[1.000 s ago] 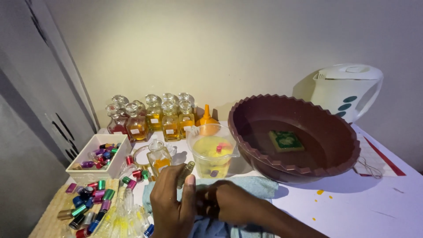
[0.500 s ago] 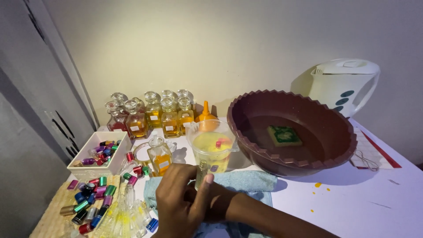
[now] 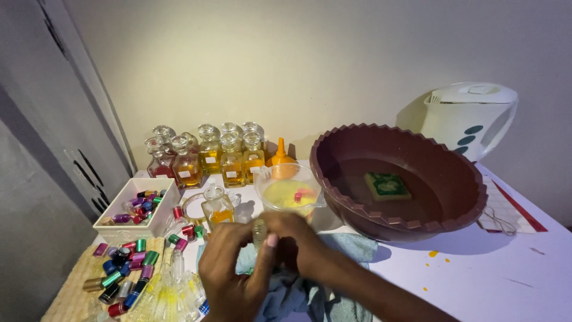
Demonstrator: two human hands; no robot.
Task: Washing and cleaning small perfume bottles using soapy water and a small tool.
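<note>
vial: small clear glass vial [image 3: 259, 231], pinched between both hands, just above the light-blue cloth [image 3: 310, 292], in front of the plastic jug.
long axis: upright, maybe tipped a touch; top end pokes out above the fingers, lower part hidden by them.
direction from fingers: vial sits btwn the two hands. Left hand [image 3: 229, 280] comes up from below-left, thumb tip on the vial's right side; right hand [image 3: 298, 247] wraps in from the right.
nearer hand: both touching; left seems to carry it, right works the cloth ard it, as far as I can judge.
left fingers: closed narrow on the vial, thumb vs. forefingers.
right fingers: curled shut over cloth and vial side; exact grip hidden behind the knuckles.
vial look: see-through, slim, no cap visible on top; can't tell if there's liquid inside, too dim.
cloth: bunched under and ard the hands, trailing toward the table's near edge.
nearby: clear jug [image 3: 290, 194] w/ yellow liquid just behind the hands; brown basin [image 3: 471, 206] w/ water and a green sponge [image 3: 387, 186] to the right; stoppered glass bottles [image 3: 208, 158] w/ amber liquid at the back; white tray [image 3: 128, 229] and loose coloured caps [image 3: 125, 268] on the left; white kettle [image 3: 473, 119] far right.
</note>
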